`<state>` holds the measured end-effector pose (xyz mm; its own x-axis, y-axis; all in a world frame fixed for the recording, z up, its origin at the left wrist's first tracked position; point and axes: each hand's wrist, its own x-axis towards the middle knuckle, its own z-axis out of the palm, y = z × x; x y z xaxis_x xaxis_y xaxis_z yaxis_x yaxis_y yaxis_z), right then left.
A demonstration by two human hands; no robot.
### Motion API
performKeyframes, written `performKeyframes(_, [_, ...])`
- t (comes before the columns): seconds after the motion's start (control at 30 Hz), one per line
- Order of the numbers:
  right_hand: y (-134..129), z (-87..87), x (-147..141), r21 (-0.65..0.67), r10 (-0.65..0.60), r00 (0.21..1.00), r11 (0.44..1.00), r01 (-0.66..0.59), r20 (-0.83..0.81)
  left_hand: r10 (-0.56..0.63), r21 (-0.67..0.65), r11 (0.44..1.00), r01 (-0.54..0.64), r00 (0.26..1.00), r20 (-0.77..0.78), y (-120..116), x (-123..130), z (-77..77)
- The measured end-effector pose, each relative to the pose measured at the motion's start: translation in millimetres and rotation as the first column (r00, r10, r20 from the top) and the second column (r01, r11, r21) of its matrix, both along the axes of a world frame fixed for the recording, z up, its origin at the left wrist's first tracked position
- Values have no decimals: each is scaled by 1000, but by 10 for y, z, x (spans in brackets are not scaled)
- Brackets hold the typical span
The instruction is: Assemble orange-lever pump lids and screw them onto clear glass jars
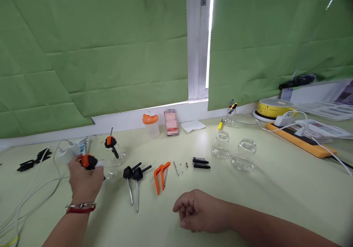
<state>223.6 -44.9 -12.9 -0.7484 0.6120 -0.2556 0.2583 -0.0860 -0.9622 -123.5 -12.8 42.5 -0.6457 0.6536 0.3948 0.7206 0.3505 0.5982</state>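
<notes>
My left hand [85, 177] is closed around the upper part of a glass spray bottle with an orange-and-black spray head [88, 161]. Its clear base shows faintly beside my fingers. Just behind it stands a second spray bottle [117, 156] with the same kind of head. My right hand [202, 212] rests on the table with its fingers curled in, and nothing shows in it. Between the hands lie two black nozzle heads with metal tubes [136, 179], an orange trigger lever [160, 175], a metal pin [176, 168], tiny parts [186, 164] and two black plungers with springs [201, 163].
Two glass bottles [243, 156] without heads stand at right. Behind them, a small glass jar [229, 120] holds screwdrivers. An orange-lidded cup [151, 125] stands by the wall. White cables [55, 182] run along the left; an orange power strip [302, 140] lies right.
</notes>
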Motion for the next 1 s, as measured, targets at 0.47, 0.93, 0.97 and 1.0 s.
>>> performKeyframes(0.47, [303, 49, 167, -346, -401, 894, 883, 318, -199, -641, 455, 558, 694, 12, 768, -604, 1451, 132])
performKeyframes(0.93, [440, -92, 204, -244, -510, 843, 851, 465, -171, -427, 482, 656, 580, -241, 872, -382, 1621, -411])
performKeyframes(0.97, [440, -94, 192, -242, -500, 853, 855, 459, -149, -414, 475, 656, 587, -247, 876, -378, 1616, -417])
performKeyframes(1.0, [438, -93, 180, -230, -495, 860, 858, 459, -128, -402, 468, 655, 593, -251, 881, -374, 1610, -423])
